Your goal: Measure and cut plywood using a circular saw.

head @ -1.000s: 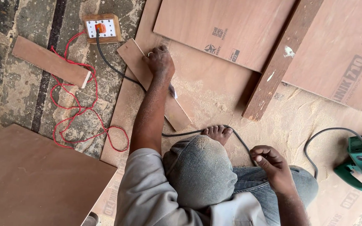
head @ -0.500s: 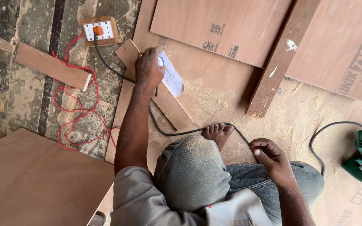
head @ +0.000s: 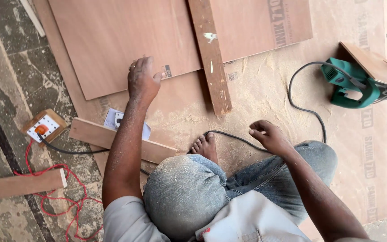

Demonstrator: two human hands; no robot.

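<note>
I squat on sawdust-covered plywood. My left hand [head: 143,81] hovers open over the near edge of a large plywood sheet [head: 117,40], fingers spread and holding nothing. Just below my forearm a white paper [head: 113,119] lies on the floor beside a short wooden batten [head: 90,133]. My right hand [head: 267,134] rests loosely curled near my knee, close to the black power cord [head: 229,134] that runs past my bare foot [head: 206,147]. I cannot see anything gripped in it.
A green electric saw [head: 352,83] sits at the right under a plywood offcut, its cord looping across the sawdust. A long wooden strip [head: 211,54] lies across the sheets. A socket box [head: 45,125] with red wire [head: 45,197] sits at left, near another batten [head: 21,183].
My left hand left the paper and batten near the socket box and swung right to the plywood sheet's edge. The view shifted right, showing the whole saw. My right hand stayed put.
</note>
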